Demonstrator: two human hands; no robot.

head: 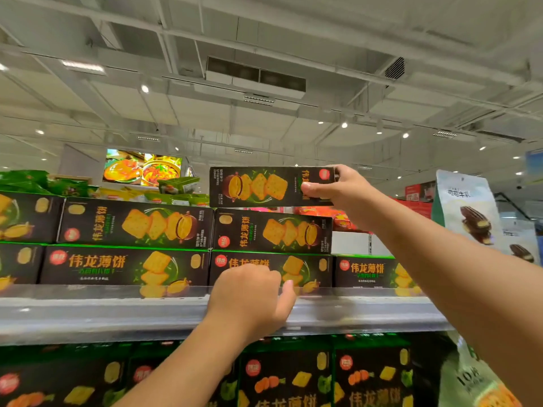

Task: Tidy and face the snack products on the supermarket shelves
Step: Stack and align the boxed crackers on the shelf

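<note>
A black cracker box (pixel 264 186) is gripped at its right end by the right hand (pixel 338 188), above the stacked boxes (pixel 273 232). Below it, the left hand (pixel 249 295) is loosely curled, holding nothing, against the shelf's clear front rail (pixel 117 292), before the bottom box row (pixel 123 265).

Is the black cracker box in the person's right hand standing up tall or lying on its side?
Lying on its side. The cracker box is held long-ways by the right hand, and its printed characters run sideways.
</note>
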